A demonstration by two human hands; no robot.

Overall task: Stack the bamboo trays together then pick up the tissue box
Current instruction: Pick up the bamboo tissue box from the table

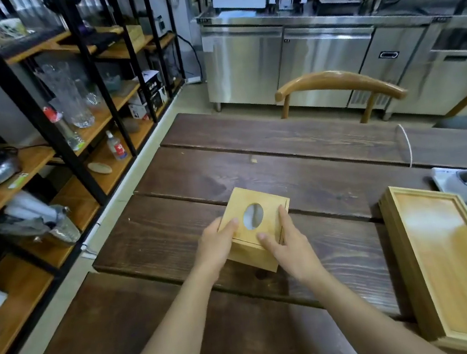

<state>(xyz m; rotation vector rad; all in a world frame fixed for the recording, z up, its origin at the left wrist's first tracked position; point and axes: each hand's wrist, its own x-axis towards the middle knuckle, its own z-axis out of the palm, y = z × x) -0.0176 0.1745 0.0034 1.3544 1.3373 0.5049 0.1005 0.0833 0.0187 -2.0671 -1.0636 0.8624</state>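
Both hands are gripping the tissue box (255,227) mid-table (297,150): left hand (216,246) and right hand (287,244) are curling fingers over its sides. Stacked bamboo trays (448,264) are sitting apart at the right edge.

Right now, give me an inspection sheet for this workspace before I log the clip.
Surface: dark plank table, bare in the middle.
Job's things: tissue box on the table; bamboo trays stacked at right.
Clutter: white tray holding dark items, far right.
Hands: left hand and right hand grip the box's sides.
Cables: white cord on the table.
Surroundings: shelving, steel cabinets, chair.
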